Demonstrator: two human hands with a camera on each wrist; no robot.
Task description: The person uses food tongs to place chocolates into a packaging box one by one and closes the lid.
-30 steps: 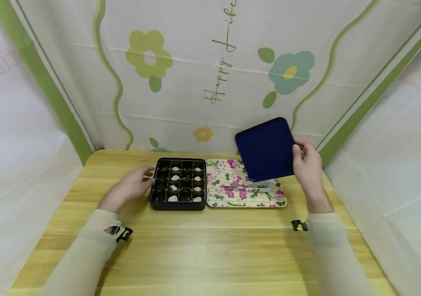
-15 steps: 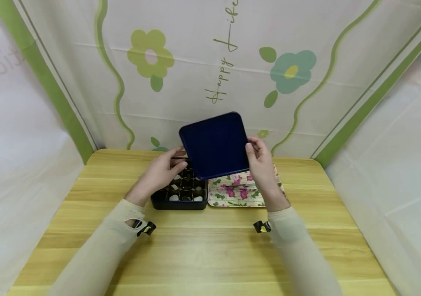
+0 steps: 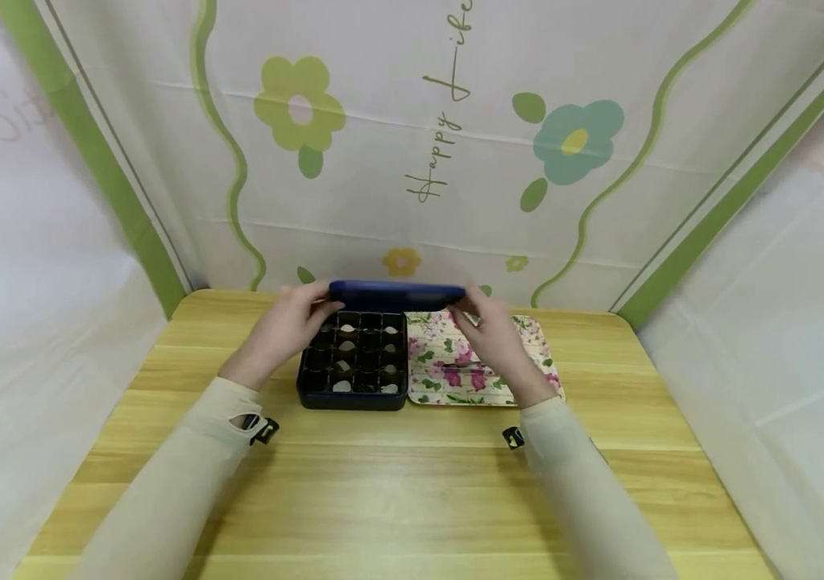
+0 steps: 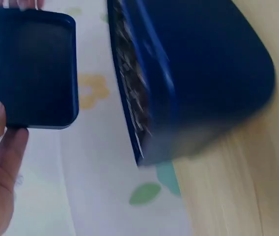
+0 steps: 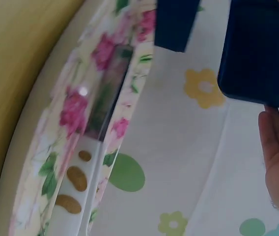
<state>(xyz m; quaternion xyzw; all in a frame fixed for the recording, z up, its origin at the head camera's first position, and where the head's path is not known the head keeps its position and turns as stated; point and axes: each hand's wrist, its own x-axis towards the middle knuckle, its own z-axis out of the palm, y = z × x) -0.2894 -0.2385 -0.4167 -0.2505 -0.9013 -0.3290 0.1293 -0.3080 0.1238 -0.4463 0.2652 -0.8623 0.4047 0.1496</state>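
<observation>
My left hand (image 3: pixel 288 326) and right hand (image 3: pixel 493 334) hold a dark blue square lid (image 3: pixel 397 296) by opposite sides. It hangs tilted above the back edge of a dark blue box (image 3: pixel 352 401), apart from it. In the left wrist view, my left thumb lies on the inner face of the lid (image 4: pixel 31 69) and fingers go under its edge. The right wrist view shows my right fingers (image 5: pixel 274 137) at the lid's other edge. Inside the box, a divided insert holds white-topped and dark chocolates (image 3: pixel 341 387), one to a compartment where visible.
A floral tray (image 3: pixel 538 346) stands right beside the box. On it lies a slim utensil (image 5: pixel 88 152) with a white, brown-spotted handle and a greyish flat end. Behind the wooden table (image 3: pixel 397 499) hangs a printed cloth (image 3: pixel 368 161), with more cloth at both sides.
The lid has moved left from over the tray to above the box, then dropped and tipped nearly edge-on. My left hand has come from the box's side to take hold of it.
</observation>
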